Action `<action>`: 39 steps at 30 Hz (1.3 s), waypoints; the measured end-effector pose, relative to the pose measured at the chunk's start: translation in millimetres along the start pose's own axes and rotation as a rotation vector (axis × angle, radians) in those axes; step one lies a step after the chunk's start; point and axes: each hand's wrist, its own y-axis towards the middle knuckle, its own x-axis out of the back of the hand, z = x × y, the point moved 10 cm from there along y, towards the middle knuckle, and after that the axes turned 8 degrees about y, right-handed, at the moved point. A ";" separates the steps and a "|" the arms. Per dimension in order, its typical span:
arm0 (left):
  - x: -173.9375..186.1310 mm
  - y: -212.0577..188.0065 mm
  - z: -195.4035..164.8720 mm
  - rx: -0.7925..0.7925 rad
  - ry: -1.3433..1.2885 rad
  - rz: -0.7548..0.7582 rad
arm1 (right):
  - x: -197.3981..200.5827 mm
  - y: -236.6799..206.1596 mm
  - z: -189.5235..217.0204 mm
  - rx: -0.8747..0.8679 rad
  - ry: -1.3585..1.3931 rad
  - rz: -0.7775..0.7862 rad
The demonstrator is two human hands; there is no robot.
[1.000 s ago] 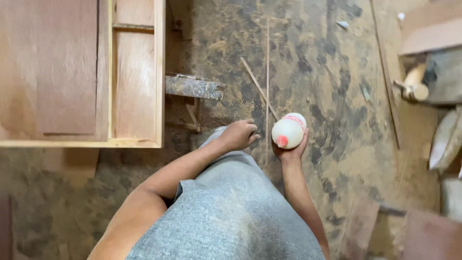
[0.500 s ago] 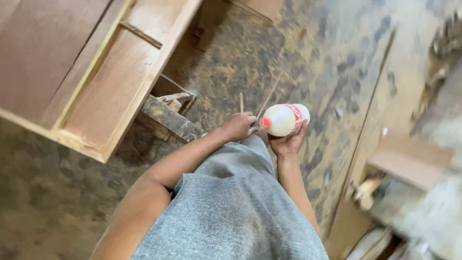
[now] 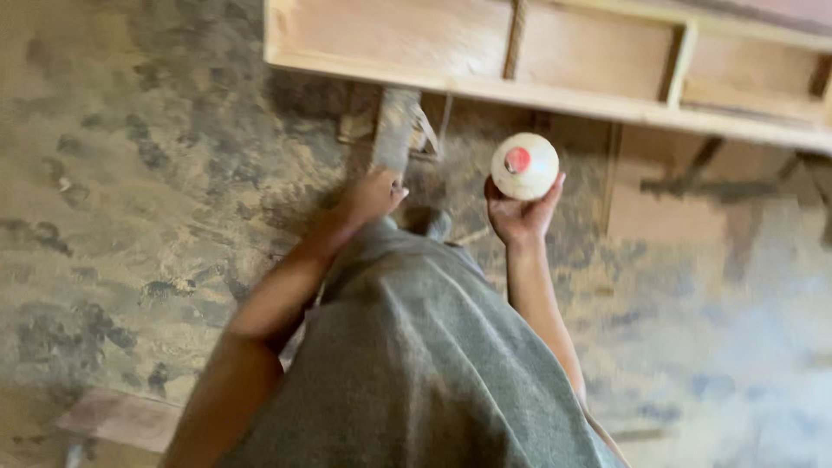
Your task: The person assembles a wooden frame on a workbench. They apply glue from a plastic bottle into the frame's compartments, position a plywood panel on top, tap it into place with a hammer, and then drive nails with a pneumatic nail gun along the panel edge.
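My right hand [image 3: 518, 217] is raised in front of me and holds a white plastic bottle [image 3: 525, 166] with a red cap, seen from the cap end. My left hand [image 3: 371, 198] hangs loosely curled near my grey clothing [image 3: 416, 364], holding nothing I can see; its fingers look partly closed. Both hands are just below a long wooden frame with panels [image 3: 555, 61] that runs across the top of the view.
The floor [image 3: 130, 191] is dusty, mottled concrete. A short wooden block [image 3: 394, 130] lies under the frame's edge near my left hand. A plank [image 3: 121, 418] lies at the lower left. The picture is blurred from motion.
The view has swung round: the wooden frame has moved from the upper left to across the top. The bottle stays in my right hand, now held with its cap towards me.
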 end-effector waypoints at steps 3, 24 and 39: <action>10.8 -34.0 37.2 0.216 -0.092 -0.053 | -26.3 20.7 -24.9 -0.085 -0.034 -0.044; 171.5 116.6 133.0 -0.270 -1.511 -0.166 | -125.4 137.6 -237.8 0.190 -0.214 -0.065; 117.4 -10.1 364.7 0.287 -0.696 -0.180 | -206.1 245.5 -206.5 0.698 -0.458 -0.136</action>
